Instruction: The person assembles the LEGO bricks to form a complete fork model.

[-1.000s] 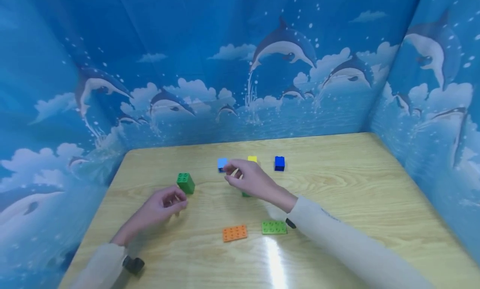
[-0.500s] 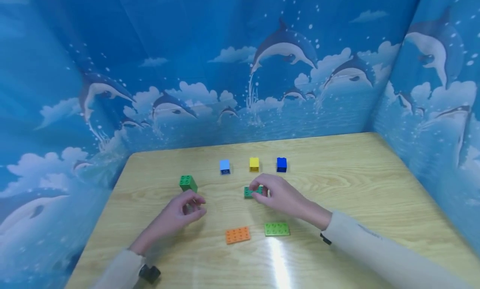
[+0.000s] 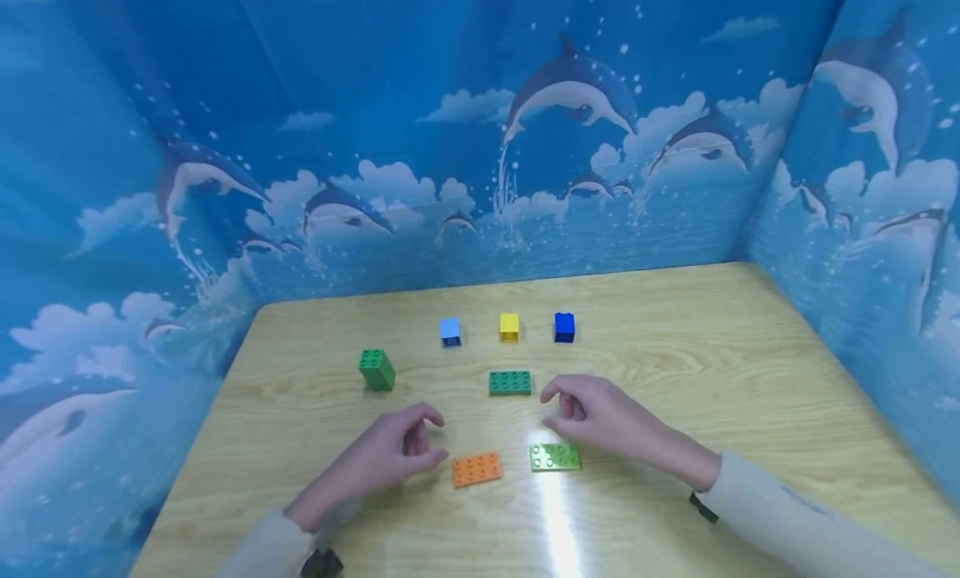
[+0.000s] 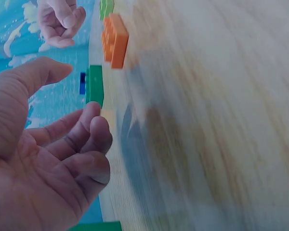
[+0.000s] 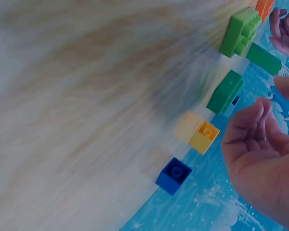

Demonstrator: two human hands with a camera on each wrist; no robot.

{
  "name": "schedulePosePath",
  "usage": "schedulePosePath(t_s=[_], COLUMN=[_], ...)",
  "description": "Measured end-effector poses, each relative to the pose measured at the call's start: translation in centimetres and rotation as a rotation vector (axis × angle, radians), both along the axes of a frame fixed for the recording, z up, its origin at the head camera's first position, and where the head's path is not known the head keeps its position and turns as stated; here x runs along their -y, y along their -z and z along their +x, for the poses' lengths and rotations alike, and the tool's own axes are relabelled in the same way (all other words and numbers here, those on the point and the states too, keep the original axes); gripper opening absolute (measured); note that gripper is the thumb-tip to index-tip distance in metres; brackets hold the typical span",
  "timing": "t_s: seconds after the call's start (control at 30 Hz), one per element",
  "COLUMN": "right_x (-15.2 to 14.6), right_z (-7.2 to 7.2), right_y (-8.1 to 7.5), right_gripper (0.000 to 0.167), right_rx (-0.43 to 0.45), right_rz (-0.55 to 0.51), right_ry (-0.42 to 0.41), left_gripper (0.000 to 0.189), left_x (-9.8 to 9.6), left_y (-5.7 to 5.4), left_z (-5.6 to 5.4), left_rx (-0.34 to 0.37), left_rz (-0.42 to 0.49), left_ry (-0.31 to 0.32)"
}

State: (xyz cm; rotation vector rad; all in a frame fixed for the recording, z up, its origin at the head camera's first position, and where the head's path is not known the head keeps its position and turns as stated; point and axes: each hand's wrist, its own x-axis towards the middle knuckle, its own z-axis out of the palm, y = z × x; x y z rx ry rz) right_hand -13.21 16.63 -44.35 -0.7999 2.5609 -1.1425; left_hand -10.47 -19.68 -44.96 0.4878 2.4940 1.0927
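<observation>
My left hand [image 3: 386, 457] hovers over the table with loosely bent fingers and nothing between them, just left of the flat orange brick [image 3: 476, 470]. The right hand [image 3: 600, 416] hangs behind the light green brick [image 3: 555, 457], its thumb and fingers apart and holding nothing. Between and beyond the hands lies a dark green brick [image 3: 510, 383]. In the left wrist view, the orange brick [image 4: 115, 41] is past my fingertips. The right wrist view shows the light green brick [image 5: 241, 31] and dark green brick [image 5: 225, 91] away from the fingers.
A tall green brick [image 3: 377, 370] stands at the left. Along the back are a light blue brick [image 3: 450, 332], a yellow brick [image 3: 509, 328] and a dark blue brick [image 3: 565, 327]. A dolphin-print curtain [image 3: 420, 145] borders the wooden table [image 3: 675, 345] at the back and sides.
The right hand has drawn back toward the right and nearer, uncovering the yellow and dark green bricks. My left hand has moved right and nearer, toward the orange brick. The bricks stay put.
</observation>
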Motion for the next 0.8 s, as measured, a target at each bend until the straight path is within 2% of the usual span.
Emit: schedulePosePath(t_s=[0.17,0.33,0.53,0.8], right_x=[-1.4,-2.4,-2.5,-1.9], right_z=[0.6,1.6,2.8,2.7], right_y=[0.0,0.7,1.1,1.8], right_gripper=[0.041,0.042,0.050,0.034], right_rx=[0.054,0.092,0.112,0.085], right_rz=[0.062,0.100,0.121,0.115], right_ry=[-0.022,-0.052,-0.052,-0.041], left_gripper=[0.049,0.049,0.049,0.045], left_x=[-0.8,-1.4,-2.2,-3.6], left_y=[0.1,0.5,1.0,1.3], left_z=[0.6,1.1,1.7,1.5], left_rx=[0.050,0.064,0.024,-0.047], left_rz=[-0.032,-0.064,-0.091,-0.160], left_ry=[0.008,0.054,0.096,0.101])
